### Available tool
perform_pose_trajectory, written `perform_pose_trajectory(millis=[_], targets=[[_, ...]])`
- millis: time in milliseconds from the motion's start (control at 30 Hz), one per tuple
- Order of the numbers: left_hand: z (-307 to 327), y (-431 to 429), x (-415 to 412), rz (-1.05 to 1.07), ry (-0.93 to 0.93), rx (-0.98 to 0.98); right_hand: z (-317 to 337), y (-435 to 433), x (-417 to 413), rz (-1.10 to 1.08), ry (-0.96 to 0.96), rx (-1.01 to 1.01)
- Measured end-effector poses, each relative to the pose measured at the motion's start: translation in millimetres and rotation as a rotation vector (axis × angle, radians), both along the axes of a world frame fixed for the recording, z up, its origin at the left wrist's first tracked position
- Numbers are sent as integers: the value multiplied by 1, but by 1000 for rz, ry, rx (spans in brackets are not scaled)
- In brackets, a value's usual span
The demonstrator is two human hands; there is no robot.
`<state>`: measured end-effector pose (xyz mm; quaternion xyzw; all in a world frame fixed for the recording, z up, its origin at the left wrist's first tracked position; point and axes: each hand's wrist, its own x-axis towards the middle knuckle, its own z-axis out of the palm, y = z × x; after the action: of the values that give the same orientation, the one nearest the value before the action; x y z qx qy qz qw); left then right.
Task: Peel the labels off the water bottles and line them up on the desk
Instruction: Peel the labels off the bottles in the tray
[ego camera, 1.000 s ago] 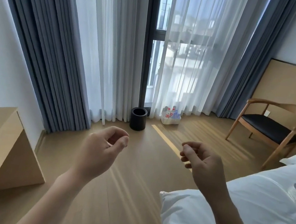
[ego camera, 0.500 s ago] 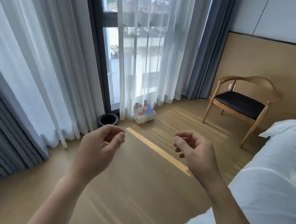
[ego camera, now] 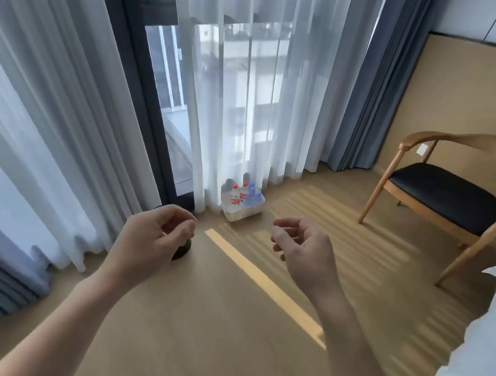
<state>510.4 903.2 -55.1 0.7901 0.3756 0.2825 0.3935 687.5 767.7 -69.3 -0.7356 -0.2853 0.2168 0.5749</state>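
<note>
Most of the view was wooden floor [ego camera: 219,328], striped with sunlight, running up to sheer curtains [ego camera: 248,91] across a tall window. A white bed [ego camera: 477,367] filled the right edge, and a wooden chair [ego camera: 445,194] with a dark seat stood beyond it by the wall. No desk showed from this angle.

Both arms reached forward over the floor. The left hand [ego camera: 152,234] and the right hand [ego camera: 304,254] hung in the air with their fingers loosely curled, and neither had hold of anything. A small black bin [ego camera: 183,250] sat on the floor, partly hidden behind the left hand.

Further off, at the foot of the curtains, a white tub [ego camera: 244,214] rested on the floor. The water bottles [ego camera: 239,194] stood upright inside it, at least two with red labels and some bluish ones beside them. They were too small to count surely.

By my reading, the task had barely begun: this was the approach, with every visible label on its bottle. The next move would call for closing the gap to the tub, stooping low, and taking one bottle, or lifting the tub itself, before any peeling.
</note>
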Motion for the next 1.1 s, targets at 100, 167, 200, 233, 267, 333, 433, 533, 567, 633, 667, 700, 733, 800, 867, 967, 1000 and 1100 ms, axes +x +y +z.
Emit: perform_pose_trajectory(millis=[100,167,200,233,267,333,433,533,567,633,667,700,733,800,867,967,1000,1100], targets=[[-11,41,56,5,46,-1,-10,35,56,-4,-24,-67],[-21,68,97,11,65,1,-18,58,95,4,-71,-122],[-22,77,110,9,72,12,-18,67,107,11,-95,-145],[-29,91,130,2,85,12,-20,79,126,15,-107,-172],[-35,109,154,-6,95,14,-23,96,148,17,-117,-188],[-50,149,201,-12,106,10,-28,131,193,14,-132,-209],[-74,212,277,-21,110,-26,-35,185,261,4,-173,-266],[-85,271,352,-48,189,-42,-37,239,328,-37,-211,-341],[-85,287,373,-52,203,-40,-36,256,348,-34,-215,-359],[-83,319,409,-53,224,-51,-32,291,385,-29,-192,-372],[-81,334,424,-50,234,-58,-32,308,400,-19,-180,-369],[-79,349,438,-47,245,-62,-32,326,414,-3,-176,-362],[-79,363,450,-45,254,-63,-34,345,428,15,-173,-357],[-82,394,470,-21,274,-67,-42,385,454,62,-155,-357],[-88,426,486,21,291,-72,-56,424,478,102,-113,-371],[-106,470,507,98,311,-105,-86,480,512,148,-44,-399],[-115,483,513,128,322,-119,-99,497,522,173,-22,-409],[-143,522,539,187,361,-152,-140,549,551,212,37,-436]])
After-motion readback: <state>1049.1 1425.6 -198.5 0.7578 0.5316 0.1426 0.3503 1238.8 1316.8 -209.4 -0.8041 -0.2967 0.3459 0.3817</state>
